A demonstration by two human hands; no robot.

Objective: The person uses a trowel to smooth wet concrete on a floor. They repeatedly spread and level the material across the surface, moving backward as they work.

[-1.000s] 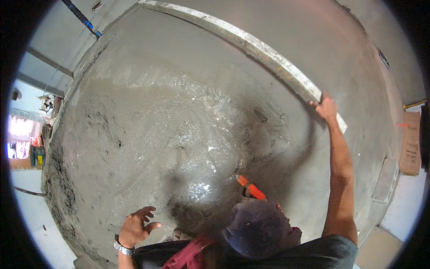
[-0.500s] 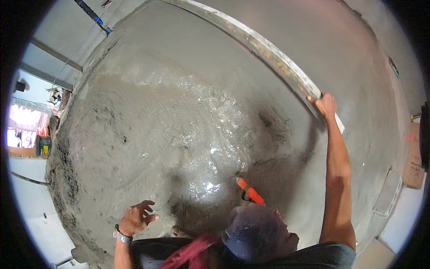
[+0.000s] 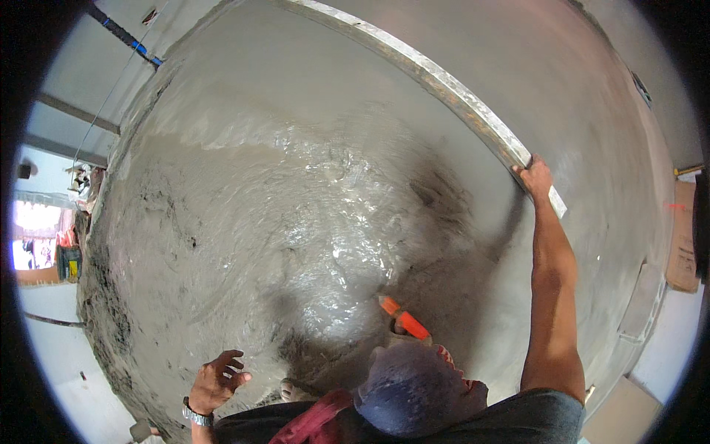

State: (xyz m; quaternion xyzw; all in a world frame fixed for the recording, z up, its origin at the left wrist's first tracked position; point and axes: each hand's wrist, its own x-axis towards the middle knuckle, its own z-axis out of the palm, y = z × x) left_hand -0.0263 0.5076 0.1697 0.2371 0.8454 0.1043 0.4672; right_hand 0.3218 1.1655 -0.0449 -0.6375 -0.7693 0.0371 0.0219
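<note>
My right hand (image 3: 535,177) grips the near end of a long screed board (image 3: 451,100), a pale straightedge with a worn, mottled side. It lies across wet grey mortar (image 3: 244,200) and runs to the far edge of the view. My left hand (image 3: 215,382), a metal watch (image 3: 197,414) on its wrist, hovers low on the left above the mortar, fingers spread and holding nothing. Below centre, an orange stick-like item (image 3: 410,324) shows beside a dusty dark cap (image 3: 407,396); its kind is unclear. A foot (image 3: 294,389) is partly visible near my left hand.
Rough mortar edges border the left side. Past them are a pale wall (image 3: 52,311) and a bright opening (image 3: 37,233) with several things near it. At the far right stands a brown cardboard piece (image 3: 681,237), with a grey rectangular slab (image 3: 641,300) closer in.
My left hand has shifted slightly down and left, its fingers still apart. The view has turned a little. My right hand keeps its grip on the screed board, which has barely moved.
</note>
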